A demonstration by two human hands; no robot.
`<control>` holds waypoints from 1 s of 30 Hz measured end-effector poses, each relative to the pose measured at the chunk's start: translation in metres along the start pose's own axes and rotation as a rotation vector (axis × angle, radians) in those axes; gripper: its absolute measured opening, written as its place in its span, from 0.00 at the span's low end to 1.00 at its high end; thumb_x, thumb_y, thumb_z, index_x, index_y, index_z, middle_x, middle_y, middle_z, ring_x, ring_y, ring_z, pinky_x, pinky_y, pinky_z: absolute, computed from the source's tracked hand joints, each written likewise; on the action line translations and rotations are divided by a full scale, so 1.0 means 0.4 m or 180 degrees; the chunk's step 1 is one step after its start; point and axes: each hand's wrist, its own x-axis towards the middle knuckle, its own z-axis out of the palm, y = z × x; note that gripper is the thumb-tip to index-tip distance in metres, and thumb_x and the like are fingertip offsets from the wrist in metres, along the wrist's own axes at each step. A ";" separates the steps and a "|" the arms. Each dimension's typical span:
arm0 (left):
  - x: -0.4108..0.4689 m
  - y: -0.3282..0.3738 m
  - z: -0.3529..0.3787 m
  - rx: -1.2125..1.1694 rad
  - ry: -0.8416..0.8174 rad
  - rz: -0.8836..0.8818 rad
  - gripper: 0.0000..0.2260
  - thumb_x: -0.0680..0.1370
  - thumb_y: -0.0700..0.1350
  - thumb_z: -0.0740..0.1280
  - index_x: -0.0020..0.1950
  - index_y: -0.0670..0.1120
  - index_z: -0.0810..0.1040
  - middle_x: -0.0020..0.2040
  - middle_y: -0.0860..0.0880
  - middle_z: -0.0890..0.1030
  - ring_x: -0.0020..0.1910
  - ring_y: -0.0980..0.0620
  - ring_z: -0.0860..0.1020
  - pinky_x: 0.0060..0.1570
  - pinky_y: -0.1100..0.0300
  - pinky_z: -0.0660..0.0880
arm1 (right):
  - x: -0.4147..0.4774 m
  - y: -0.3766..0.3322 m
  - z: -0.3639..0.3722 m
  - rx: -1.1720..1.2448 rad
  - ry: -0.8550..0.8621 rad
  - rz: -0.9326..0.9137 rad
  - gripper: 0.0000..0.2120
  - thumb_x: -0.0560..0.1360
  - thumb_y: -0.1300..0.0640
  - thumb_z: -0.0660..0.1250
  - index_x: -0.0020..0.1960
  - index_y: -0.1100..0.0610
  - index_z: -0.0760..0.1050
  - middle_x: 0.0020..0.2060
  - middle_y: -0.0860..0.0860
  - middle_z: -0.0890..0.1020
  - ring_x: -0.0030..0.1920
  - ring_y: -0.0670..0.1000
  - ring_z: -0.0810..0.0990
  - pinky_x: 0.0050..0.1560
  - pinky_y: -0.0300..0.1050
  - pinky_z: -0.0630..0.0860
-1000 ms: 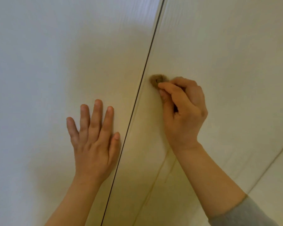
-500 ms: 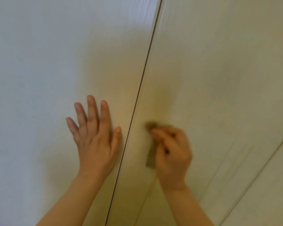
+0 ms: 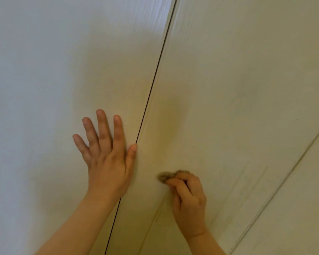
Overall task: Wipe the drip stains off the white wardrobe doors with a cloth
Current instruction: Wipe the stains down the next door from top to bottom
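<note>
Nearer now, right hand [image 3: 190,205] grips a blurred, mostly hidden brown cloth [image 3: 165,176] against the right wardrobe door [image 3: 238,89]; left hand [image 3: 107,166] stays flat, fingers straight.

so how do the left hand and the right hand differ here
The left hand lies flat, fingers straight and spread, on the left door; the right hand is curled round a small brown cloth on the right door. The left hand holds nothing and sits higher in view; the right hand sits lower. Both are against white doors.
</note>
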 end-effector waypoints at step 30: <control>0.007 0.011 0.002 0.0032 0.0139 0.0083 0.31 0.83 0.55 0.49 0.81 0.45 0.41 0.79 0.44 0.33 0.77 0.35 0.34 0.70 0.40 0.27 | 0.350 0.074 -0.119 -0.0328 0.1936 0.0911 0.04 0.77 0.63 0.67 0.51 0.62 0.79 0.48 0.52 0.77 0.48 0.42 0.73 0.46 0.28 0.68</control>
